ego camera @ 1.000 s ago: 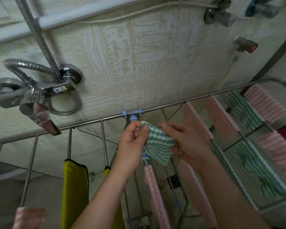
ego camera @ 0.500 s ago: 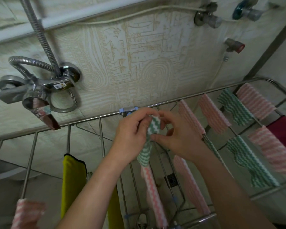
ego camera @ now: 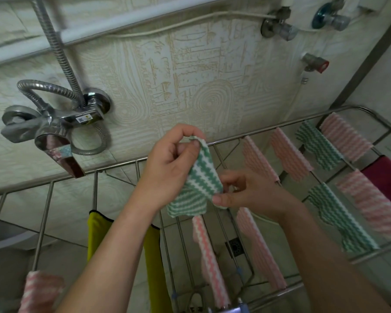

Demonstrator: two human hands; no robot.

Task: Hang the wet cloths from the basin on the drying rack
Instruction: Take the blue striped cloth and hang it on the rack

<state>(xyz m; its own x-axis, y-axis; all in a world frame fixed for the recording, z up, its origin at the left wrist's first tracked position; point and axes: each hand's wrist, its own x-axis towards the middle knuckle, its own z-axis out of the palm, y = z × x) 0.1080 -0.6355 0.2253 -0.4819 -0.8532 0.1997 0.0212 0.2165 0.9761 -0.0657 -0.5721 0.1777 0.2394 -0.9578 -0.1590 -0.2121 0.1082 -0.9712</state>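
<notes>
We pinch green cloth (ego camera: pixel 201 184): left hand (ego camera: pixel 167 168) on top corner, right hand (ego camera: pixel 242 193) on low edge. We stretch it flat, ready to drape over rack (ego camera: pixel 117 165) bar.

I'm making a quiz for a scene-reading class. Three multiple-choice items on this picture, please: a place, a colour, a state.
1. Where does the yellow cloth hang? A) on the drying rack, at its left side B) over the tap C) on the floor
2. What colour is the held cloth? A) pink and white B) green and white C) plain red
3. How is the held cloth? A) draped over a rail B) pinched by left hand and right hand C) dropped
Answers: 1 A, it drapes the rack at left; 2 B, green wavy stripes; 3 B, both hands pinch its edges.
</notes>
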